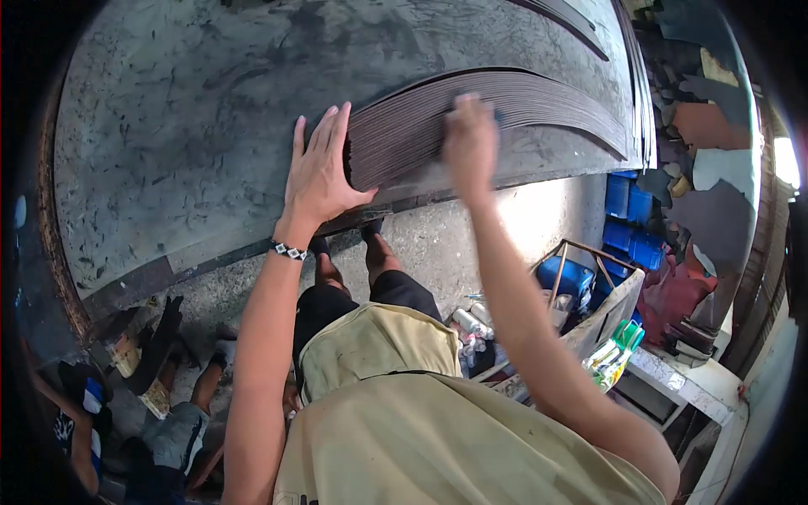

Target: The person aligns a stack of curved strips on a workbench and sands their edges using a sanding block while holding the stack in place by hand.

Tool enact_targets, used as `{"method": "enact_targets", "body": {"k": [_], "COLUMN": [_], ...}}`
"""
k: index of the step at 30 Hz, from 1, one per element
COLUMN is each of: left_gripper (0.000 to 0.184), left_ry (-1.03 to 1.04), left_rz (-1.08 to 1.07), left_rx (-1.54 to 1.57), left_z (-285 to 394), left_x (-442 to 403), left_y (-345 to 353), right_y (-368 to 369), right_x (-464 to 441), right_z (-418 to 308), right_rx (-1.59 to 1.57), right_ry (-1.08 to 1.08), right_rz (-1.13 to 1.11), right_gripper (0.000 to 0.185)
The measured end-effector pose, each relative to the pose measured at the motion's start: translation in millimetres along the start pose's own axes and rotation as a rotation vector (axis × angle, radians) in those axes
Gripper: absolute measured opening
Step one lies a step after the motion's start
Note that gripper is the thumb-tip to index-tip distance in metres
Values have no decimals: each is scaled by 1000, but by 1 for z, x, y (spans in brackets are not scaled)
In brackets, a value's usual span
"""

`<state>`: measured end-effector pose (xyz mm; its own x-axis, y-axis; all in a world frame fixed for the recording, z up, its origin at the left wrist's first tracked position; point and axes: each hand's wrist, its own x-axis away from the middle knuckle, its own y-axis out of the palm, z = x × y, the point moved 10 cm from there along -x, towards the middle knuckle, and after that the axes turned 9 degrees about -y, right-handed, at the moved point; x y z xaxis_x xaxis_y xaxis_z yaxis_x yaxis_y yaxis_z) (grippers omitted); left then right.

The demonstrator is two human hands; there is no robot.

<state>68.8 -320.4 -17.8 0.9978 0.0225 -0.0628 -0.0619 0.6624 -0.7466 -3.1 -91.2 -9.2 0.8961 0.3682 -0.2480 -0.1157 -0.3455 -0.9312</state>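
A fanned row of long, thin brown strips (539, 97), which look like leather, lies curved on the dark worktable (210, 126). My left hand (324, 168) is open at the left end of the strips, fingers spread along the far side and thumb at the near corner. Over the middle of the row is my right hand (471, 139), blurred by motion, its fingers curled. A small dark patch shows at its right edge; what it holds cannot be made out.
More dark strips (568, 21) lie at the table's far right. Below stand blue containers (627, 198) and a wooden-framed bin (589, 328). Leather pieces (711, 126) cover a surface at right. Another person (177, 429) sits at lower left, close to the table.
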Motion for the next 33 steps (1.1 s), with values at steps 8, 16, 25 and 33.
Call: {"method": "enact_targets", "body": {"k": [8,16,25,33], "left_gripper": [133,98,88,81], "left_ry": [18,58,228,42], "left_rz": [-38,94,-31,-189], "left_rx": [-13,-212,-335,-456], "left_z": [0,90,213,131], "left_x": [-1,-57,-85,-27], "left_y": [1,10,171,92], "right_y": [-38,-46,-64,-54], "right_x": [-8,-31,-41,-39], "right_z": [69,187,233,206], "right_rx": [206,259,225,159], "right_ry": [-233,142,66,103], "right_rz": [-70,231,254,310], "right_gripper": [57,54,43,47]}}
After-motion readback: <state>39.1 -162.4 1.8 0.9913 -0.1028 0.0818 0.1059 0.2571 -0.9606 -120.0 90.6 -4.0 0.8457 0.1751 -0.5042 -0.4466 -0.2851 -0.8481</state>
